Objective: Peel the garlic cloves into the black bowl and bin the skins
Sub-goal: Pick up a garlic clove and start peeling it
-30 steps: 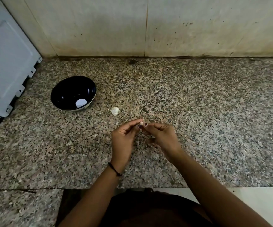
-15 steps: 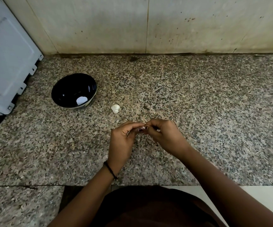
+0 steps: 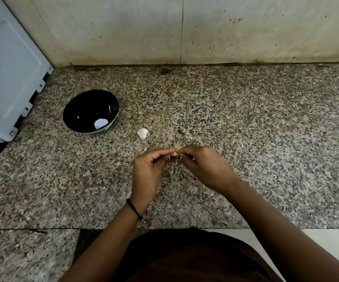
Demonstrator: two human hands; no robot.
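- While pinched at centre frame between two fingertip grips, left hand [image 3: 146,174] and right hand [image 3: 203,167] both curled onto one small garlic clove [image 3: 175,153] mostly hidden by the fingers, could squirt free if squeezed too hard on a slick, half-bared surface.
- Held over bare bench [image 3: 246,119], well apart from the black bowl [image 3: 87,104] at left of centre; after a slip, likely to land on the stone and roll.
- Could tear the skin into tiny flakes, hard to spot against the speckled bench and so easily missed when binning.
- No bin anywhere in frame; probably means carrying skins out of view, shedding bits on the way.
- Already holding one white piece [image 3: 100,123] in the bowl, probably a peeled clove; risky to toss from this far — possible bounce off the rim.
- Another white garlic piece [image 3: 143,133] on the bench near the bowl's right side, above the hands; cannot tell whether peeled, and easy to knock with a reaching wrist or overlook.
- Close beside the bowl, a grey panel [image 3: 7,68] at upper left — little room there for a careless reach.
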